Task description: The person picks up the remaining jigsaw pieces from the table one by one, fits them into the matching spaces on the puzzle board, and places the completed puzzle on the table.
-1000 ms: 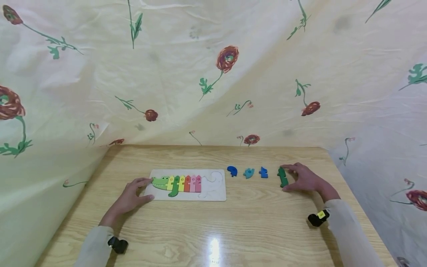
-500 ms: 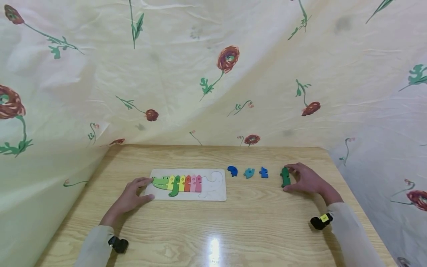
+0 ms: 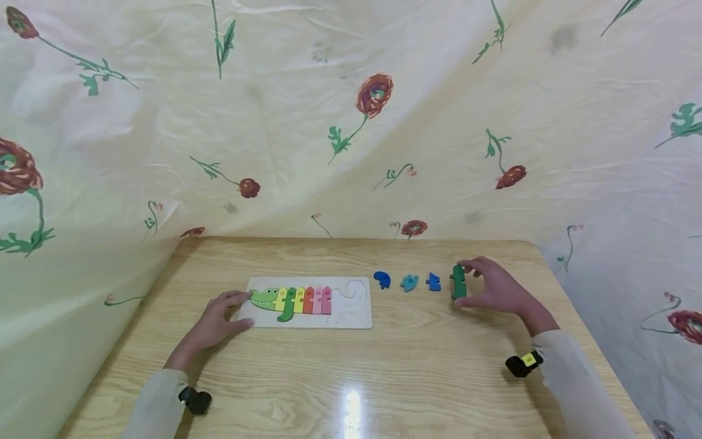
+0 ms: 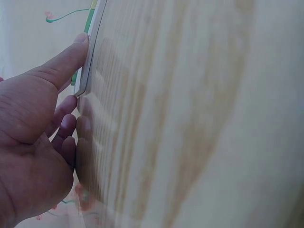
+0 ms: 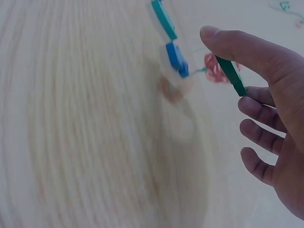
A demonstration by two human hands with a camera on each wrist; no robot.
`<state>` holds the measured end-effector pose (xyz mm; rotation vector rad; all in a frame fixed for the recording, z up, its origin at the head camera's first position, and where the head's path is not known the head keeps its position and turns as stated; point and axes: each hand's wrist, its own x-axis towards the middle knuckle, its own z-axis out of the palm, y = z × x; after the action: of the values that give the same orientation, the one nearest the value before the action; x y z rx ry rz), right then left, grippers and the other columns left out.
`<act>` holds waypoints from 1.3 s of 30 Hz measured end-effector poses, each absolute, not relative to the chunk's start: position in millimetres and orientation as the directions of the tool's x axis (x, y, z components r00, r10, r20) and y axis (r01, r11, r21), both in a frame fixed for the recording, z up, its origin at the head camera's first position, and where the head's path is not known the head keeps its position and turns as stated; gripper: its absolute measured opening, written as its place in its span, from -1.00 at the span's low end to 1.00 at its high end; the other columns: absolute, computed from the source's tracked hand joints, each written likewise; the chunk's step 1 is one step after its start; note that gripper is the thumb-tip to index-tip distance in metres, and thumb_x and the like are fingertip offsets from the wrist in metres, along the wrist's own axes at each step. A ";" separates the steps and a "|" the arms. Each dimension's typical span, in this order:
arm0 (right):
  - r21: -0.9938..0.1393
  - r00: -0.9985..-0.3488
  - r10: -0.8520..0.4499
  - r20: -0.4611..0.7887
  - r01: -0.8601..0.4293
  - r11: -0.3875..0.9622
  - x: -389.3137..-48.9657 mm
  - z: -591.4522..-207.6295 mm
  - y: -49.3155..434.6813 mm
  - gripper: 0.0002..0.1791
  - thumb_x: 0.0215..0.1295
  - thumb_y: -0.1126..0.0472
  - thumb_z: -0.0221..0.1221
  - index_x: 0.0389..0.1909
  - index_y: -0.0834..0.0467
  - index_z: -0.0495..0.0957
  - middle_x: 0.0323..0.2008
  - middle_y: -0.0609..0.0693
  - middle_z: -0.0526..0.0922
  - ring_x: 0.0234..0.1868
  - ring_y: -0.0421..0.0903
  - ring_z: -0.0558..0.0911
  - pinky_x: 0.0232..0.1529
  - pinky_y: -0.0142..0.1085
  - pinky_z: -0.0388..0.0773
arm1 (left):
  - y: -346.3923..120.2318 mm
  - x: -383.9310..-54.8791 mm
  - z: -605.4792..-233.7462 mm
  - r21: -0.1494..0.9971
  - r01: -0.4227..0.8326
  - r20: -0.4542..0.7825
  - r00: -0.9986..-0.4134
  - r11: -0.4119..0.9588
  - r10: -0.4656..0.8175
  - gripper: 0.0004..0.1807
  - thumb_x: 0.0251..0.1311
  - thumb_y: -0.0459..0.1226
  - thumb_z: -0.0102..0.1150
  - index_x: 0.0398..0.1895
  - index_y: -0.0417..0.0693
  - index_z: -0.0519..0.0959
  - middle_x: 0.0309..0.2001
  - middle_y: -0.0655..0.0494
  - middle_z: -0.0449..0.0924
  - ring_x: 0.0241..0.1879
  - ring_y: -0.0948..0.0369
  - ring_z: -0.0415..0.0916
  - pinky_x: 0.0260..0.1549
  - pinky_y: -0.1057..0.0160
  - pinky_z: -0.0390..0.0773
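Observation:
My right hand [image 3: 499, 289] pinches a dark green puzzle piece [image 3: 458, 282] by its two ends between thumb and fingers. In the right wrist view this piece [image 5: 231, 75] hangs above the tabletop, partly covered by the thumb. At the left, my left hand [image 3: 216, 323] rests on the left end of a white crocodile puzzle board [image 3: 351, 317], its thumb and index finger spread apart at the edge. The crocodile's head [image 3: 264, 299] and a row of green, yellow, red and pink pieces fill the board's left part; the tail part shows only an outline.
Between board and right hand lie a dark blue curved piece [image 3: 382, 280], a light blue piece [image 3: 409, 283] and a blue piece [image 3: 433, 281] in a row. The wooden table [image 3: 307, 378] ends at a flowered cloth [image 3: 296, 122] behind.
The right hand first drew the green piece slightly right, then raised it and moved it back left. The left hand and board have stayed put.

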<state>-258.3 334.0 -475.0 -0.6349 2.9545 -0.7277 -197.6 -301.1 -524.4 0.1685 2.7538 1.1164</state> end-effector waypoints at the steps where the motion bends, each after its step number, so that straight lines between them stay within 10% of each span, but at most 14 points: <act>1: -0.454 -0.915 -0.398 0.071 -0.384 0.804 -258.0 -473.0 331.3 0.05 -0.02 -0.23 0.55 0.37 0.30 0.41 0.05 0.21 0.55 0.01 0.13 0.52 -0.06 0.05 0.51 | -301.1 -197.6 -524.6 0.699 0.043 -0.110 -0.980 0.714 0.166 -0.19 0.23 -0.05 0.43 0.51 -0.06 0.35 0.49 -0.27 0.18 0.40 -0.27 0.06 0.30 -0.45 0.16; 39: -0.506 -0.864 -0.483 0.143 -0.484 0.714 -267.9 -453.2 213.9 -0.01 -0.09 -0.10 0.61 0.36 0.23 0.45 0.07 0.18 0.56 0.08 0.15 0.53 0.05 0.05 0.53 | -301.1 -197.5 -525.5 0.696 0.040 -0.111 -0.981 0.717 0.162 -0.18 0.23 -0.03 0.42 0.51 -0.05 0.35 0.49 -0.26 0.18 0.40 -0.26 0.06 0.31 -0.45 0.15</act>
<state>-267.9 213.9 -453.2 -0.8202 2.9093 -0.8587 -197.5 -301.1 -525.5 0.1638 2.7574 1.1114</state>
